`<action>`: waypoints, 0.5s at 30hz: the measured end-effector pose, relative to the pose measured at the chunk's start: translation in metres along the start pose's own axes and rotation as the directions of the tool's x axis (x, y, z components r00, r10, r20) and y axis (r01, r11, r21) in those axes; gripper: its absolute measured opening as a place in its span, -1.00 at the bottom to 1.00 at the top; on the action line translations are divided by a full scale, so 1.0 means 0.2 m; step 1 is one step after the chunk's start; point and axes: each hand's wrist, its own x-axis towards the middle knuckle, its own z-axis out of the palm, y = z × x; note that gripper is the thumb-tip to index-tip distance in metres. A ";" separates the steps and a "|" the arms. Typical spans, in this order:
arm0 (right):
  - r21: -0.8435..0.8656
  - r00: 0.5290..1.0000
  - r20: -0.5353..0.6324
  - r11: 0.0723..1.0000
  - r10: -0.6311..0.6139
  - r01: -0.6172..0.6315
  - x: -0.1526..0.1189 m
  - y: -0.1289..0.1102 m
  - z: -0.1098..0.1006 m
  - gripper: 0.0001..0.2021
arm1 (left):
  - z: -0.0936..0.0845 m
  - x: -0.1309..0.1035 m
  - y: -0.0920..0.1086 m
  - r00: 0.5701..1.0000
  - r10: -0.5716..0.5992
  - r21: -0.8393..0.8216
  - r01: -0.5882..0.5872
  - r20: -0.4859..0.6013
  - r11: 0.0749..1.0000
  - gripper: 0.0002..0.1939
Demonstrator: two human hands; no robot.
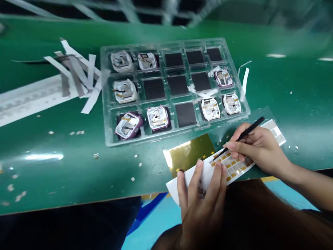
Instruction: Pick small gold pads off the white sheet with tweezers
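My right hand (260, 149) grips black tweezers (246, 133) in a pinch, their tip down on a white sticker sheet (195, 175) that carries rows of small amber pieces. With its fingers spread, my left hand (204, 194) lies flat on the sheet's left part. Under the sheet's far edge shows a glossy yellow-gold film (191, 152). Beyond both hands stands a clear plastic tray (177, 133) with square compartments. Several of them hold small watch-like housings (158, 118), white or purple-rimmed, with parts showing inside; others show only dark padding.
Peeled white strips (78, 74) are heaped left of the tray over a long pale sheet (33, 95). Tiny white scraps (133, 179) dot the green work surface (78, 166). More thin strips (245, 80) lie right of the tray. Blurred bars run along the back.
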 end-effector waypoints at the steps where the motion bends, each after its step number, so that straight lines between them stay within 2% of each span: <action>1: 0.009 1.000 0.003 1.000 0.003 -0.003 0.00 0.00 0.00 -0.74 | 0.00 0.00 0.00 1.000 0.003 0.000 -0.003 0.000 1.000 -0.71; 7: 0.024 1.000 0.000 0.999 0.021 -0.021 0.00 -0.01 0.01 -0.75 | 0.00 0.00 0.00 1.000 0.016 0.000 -0.016 -0.003 1.000 -0.71; 15: 0.118 0.999 0.036 0.993 -0.013 0.009 0.00 0.02 0.00 -0.76 | 0.00 -0.01 -0.01 1.000 0.023 0.002 -0.024 0.019 1.000 -0.70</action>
